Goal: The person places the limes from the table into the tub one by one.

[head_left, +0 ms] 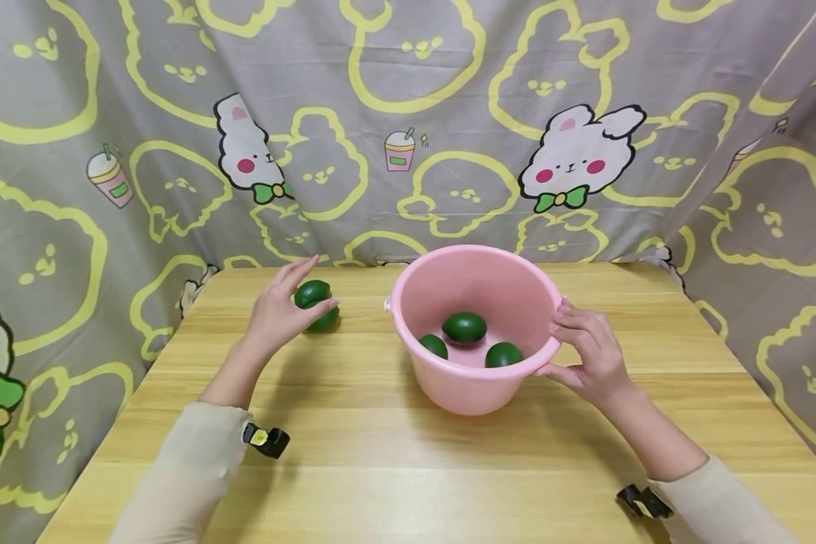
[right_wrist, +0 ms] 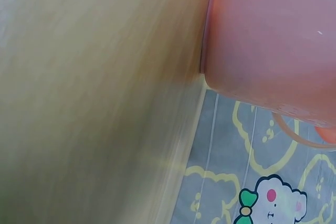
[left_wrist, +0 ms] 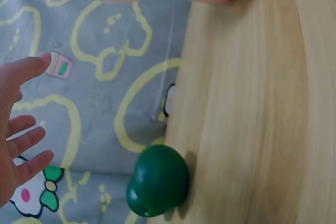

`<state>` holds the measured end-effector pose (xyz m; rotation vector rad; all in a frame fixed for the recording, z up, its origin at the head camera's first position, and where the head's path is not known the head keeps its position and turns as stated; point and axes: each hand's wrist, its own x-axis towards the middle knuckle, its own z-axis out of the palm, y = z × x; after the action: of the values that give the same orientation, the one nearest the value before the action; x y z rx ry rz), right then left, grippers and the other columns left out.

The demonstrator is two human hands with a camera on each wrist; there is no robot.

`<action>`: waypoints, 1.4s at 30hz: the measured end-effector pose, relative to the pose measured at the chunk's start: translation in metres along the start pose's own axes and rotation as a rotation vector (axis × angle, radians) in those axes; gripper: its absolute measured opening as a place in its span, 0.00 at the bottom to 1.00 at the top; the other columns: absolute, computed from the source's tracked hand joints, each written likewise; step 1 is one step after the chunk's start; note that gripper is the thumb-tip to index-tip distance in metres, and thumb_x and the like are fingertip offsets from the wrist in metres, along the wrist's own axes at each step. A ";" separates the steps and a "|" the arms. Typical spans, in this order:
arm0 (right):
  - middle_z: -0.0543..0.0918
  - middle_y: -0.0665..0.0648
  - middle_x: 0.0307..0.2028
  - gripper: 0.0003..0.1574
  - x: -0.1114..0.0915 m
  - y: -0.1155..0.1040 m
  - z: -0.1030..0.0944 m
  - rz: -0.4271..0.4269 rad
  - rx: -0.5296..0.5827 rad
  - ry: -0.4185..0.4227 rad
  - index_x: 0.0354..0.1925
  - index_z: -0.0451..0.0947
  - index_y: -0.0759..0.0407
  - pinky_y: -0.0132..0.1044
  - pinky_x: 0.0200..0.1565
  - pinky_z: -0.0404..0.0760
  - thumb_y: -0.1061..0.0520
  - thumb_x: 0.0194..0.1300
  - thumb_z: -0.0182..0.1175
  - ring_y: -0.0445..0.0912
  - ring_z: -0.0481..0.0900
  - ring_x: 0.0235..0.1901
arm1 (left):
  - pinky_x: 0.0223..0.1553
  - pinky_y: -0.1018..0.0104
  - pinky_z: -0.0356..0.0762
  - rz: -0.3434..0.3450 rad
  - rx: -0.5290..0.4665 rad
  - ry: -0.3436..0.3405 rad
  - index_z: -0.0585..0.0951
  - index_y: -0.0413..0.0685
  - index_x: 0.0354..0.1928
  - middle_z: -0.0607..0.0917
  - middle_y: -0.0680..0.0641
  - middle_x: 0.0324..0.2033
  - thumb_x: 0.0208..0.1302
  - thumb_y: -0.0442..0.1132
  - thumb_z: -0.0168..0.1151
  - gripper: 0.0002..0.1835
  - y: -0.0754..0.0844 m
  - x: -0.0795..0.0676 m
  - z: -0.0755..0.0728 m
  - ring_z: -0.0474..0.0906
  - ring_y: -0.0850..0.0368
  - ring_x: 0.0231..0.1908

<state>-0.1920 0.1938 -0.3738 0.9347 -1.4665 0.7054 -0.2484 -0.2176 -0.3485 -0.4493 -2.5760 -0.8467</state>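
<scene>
My left hand (head_left: 282,306) is held over the table with thumb and fingers spread. In the left wrist view its fingers (left_wrist: 32,139) stand apart from two smooth, dark green oval fruits (left_wrist: 160,179). From the head view these fruits (head_left: 313,293) sit close together at the back left, partly hidden by the thumb. Three similar green fruits (head_left: 465,328) lie on the bottom of a pink plastic bucket (head_left: 472,389). At the bucket's right side my right hand (head_left: 593,351) grips the rim, fingers on top and thumb lower down.
The bucket stands on a light wooden table (head_left: 381,483), its handle hanging on the far side in the wrist views. A grey curtain (head_left: 449,75) with yellow outlines and rabbit faces hangs along the table's back and sides. Each wrist carries a small black camera strap (head_left: 267,439).
</scene>
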 end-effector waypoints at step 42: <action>0.78 0.69 0.27 0.39 -0.003 0.000 0.001 0.017 -0.001 0.008 0.26 0.75 0.72 0.32 0.55 0.72 0.33 0.55 0.60 0.57 0.78 0.36 | 0.43 0.42 0.73 -0.242 0.210 -0.137 0.66 0.53 0.68 0.72 0.37 0.57 0.53 0.62 0.66 0.43 -0.057 -0.009 0.047 0.72 0.36 0.52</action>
<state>-0.1929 0.1936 -0.3770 0.9182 -1.4689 0.7198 -0.2763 -0.2342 -0.4158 -0.1393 -2.8489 -0.6291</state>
